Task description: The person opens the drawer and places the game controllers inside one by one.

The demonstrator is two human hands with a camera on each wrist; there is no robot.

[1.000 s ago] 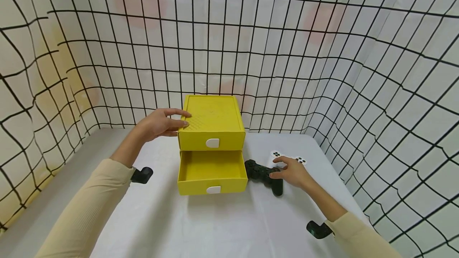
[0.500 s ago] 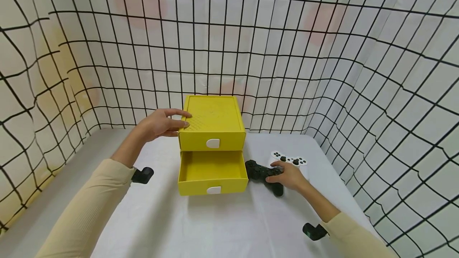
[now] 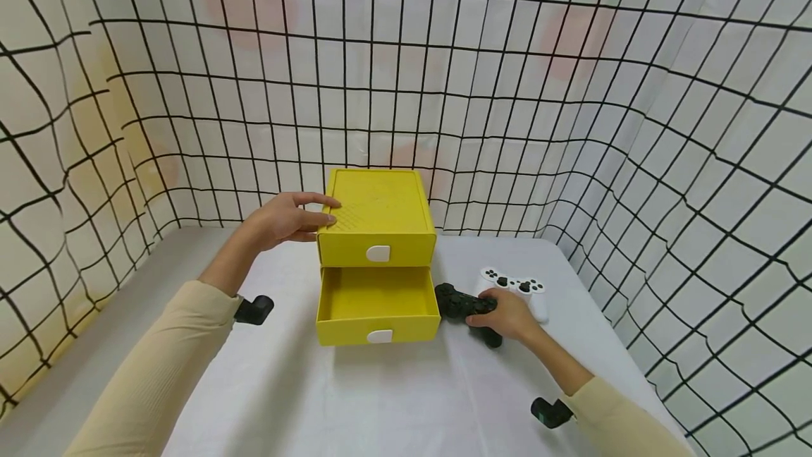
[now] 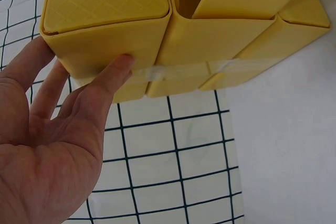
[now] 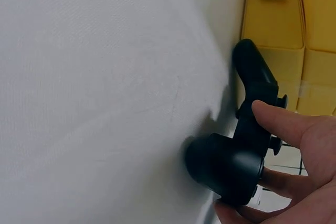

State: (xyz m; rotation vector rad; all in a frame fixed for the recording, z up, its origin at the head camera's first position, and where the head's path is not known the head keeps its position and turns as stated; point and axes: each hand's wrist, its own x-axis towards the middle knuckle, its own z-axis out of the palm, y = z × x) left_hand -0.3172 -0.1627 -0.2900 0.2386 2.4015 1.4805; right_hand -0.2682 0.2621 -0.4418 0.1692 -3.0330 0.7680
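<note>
A yellow drawer unit [image 3: 380, 199] stands on the table, its top drawer closed and the drawer below pulled out. That pulled-out drawer [image 3: 345, 332] has a bare floor and a white tab handle. My left hand [image 3: 282, 221] rests at the unit's upper left edge, fingertips on the top and side; the left wrist view shows a finger laid along the wall [image 4: 100, 45]. To the right of the unit, my right hand [image 3: 509, 314] grips a black game controller [image 3: 455, 303] by its right part. In the right wrist view, the thumb presses the controller [image 5: 231, 166] near its sticks, other fingers around its edge.
A white game controller [image 3: 536, 288] lies just behind my right hand. Black wire grid [image 3: 501, 132] encloses the back and both sides, with pale cloth behind it. A white cloth covers the table [image 3: 406, 400].
My right hand has moved left and closed its fingers on the black game controller, uncovering more of the white one. The left hand and drawer unit have kept their places.
</note>
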